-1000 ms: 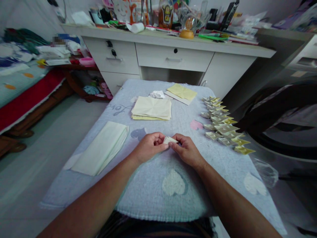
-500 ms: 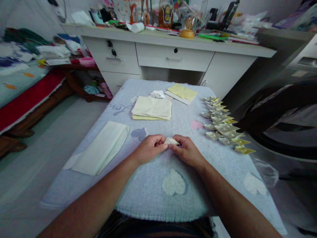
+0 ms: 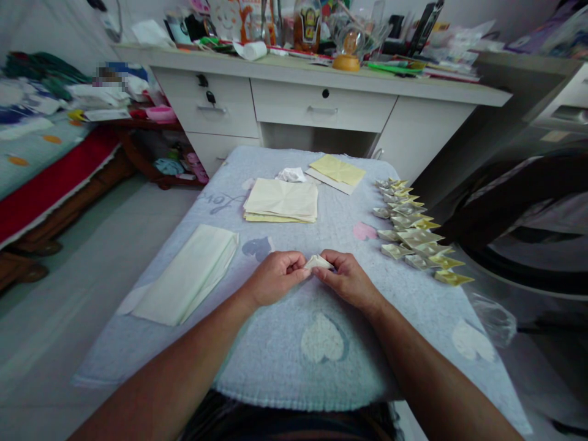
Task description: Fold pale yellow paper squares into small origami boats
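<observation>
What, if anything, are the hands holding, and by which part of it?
A small folded piece of pale paper, pinched at both ends: the left hand has its left end, the right hand its right end.

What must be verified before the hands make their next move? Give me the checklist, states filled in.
1. Small folded paper held by both the left hand and the right hand: ok.
2. Its creases sharp: cannot tell; it is small and fingers partly cover it.
3. Origami paper boats clear of the right hand: ok, grouped along the tablecloth's right side.
4. Stack of creased cream paper clear of both hands: ok.
5. All flat sheets in one pile: not ok; a yellow sheet lies apart from the stack.
</observation>
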A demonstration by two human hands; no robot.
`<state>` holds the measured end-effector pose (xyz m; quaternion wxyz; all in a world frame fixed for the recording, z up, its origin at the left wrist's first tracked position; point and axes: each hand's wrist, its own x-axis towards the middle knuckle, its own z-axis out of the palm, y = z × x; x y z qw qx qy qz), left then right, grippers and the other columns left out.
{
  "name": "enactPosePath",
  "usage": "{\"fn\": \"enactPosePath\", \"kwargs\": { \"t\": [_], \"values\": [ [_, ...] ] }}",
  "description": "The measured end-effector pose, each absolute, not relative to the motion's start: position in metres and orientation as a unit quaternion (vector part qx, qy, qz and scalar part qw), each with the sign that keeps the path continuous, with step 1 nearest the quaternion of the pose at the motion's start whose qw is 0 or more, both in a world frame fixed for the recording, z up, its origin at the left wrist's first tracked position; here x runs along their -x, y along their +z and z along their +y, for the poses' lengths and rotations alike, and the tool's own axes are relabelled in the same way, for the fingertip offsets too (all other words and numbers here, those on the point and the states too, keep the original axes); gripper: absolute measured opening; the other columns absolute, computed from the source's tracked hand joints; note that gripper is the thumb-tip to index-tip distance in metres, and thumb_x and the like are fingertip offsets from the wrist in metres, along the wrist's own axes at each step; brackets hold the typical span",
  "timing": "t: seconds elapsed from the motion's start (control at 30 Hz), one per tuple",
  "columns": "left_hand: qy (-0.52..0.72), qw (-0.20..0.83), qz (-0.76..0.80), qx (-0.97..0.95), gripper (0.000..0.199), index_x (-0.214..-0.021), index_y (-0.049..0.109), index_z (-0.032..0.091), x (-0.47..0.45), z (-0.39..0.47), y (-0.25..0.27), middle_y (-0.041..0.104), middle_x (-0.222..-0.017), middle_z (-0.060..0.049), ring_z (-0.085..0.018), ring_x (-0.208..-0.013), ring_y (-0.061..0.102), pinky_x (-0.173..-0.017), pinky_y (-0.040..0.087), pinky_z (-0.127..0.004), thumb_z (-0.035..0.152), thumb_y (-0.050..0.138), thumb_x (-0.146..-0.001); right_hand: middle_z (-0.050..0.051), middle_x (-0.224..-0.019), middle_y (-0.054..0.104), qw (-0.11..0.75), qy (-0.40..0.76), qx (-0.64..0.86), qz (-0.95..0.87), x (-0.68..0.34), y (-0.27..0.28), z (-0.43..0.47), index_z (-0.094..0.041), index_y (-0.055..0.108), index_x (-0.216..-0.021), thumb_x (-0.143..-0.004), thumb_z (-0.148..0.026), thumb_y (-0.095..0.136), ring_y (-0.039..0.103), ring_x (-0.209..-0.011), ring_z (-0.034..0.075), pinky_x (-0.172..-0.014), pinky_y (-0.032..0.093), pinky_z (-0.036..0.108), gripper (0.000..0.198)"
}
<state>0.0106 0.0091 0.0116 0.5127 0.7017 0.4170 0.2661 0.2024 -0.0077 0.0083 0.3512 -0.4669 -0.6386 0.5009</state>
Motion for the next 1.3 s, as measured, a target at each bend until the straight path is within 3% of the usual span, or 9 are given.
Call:
{"fn": "enactPosePath", "kwargs": {
  "t": [0.5, 1.03, 1.3],
  "values": [
    [0.275, 0.509, 0.416, -0.702, 0.033, -0.068, 0.047, 0.016, -0.0123, 0.0110, 0.0076, 0.035, -0.063, 0.006, -0.008, -0.058, 0.033, -0.052, 0.024, -0.022, 0.043, 0.059, -0.083, -0.004, -0.063, 0.046, 0.379, 0.528, 0.458, -0.606, -0.2040, 0.0074, -0.0075, -0.016, 0.056, -0.067, -0.081, -0.048, 0.065, 0.037, -0.059, 0.010, -0.056, 0.028, 0.024, 0.036],
    [0.262, 0.560, 0.395, -0.680, 0.022, -0.067, 0.053, 0.015, -0.0080, 0.0145, 0.0066, 0.043, -0.062, 0.005, -0.009, -0.058, 0.038, -0.055, 0.026, -0.023, 0.031, 0.054, -0.083, -0.004, -0.063, 0.045, 0.373, 0.500, 0.465, -0.628, -0.2090, 0.0070, -0.0053, -0.017, 0.056, -0.069, -0.084, -0.044, 0.061, 0.038, -0.060, 0.011, -0.058, 0.029, 0.025, 0.031],
    [0.275, 0.533, 0.422, -0.680, 0.026, -0.062, 0.050, 0.016, -0.0040, 0.0148, 0.0128, 0.039, -0.056, 0.007, -0.007, -0.053, 0.033, -0.051, 0.025, -0.022, 0.033, 0.058, -0.080, -0.005, -0.061, 0.042, 0.373, 0.506, 0.471, -0.619, -0.2102, 0.0085, -0.0048, -0.018, 0.053, -0.067, -0.083, -0.045, 0.061, 0.036, -0.058, 0.010, -0.056, 0.026, 0.025, 0.032]
  ]
}}
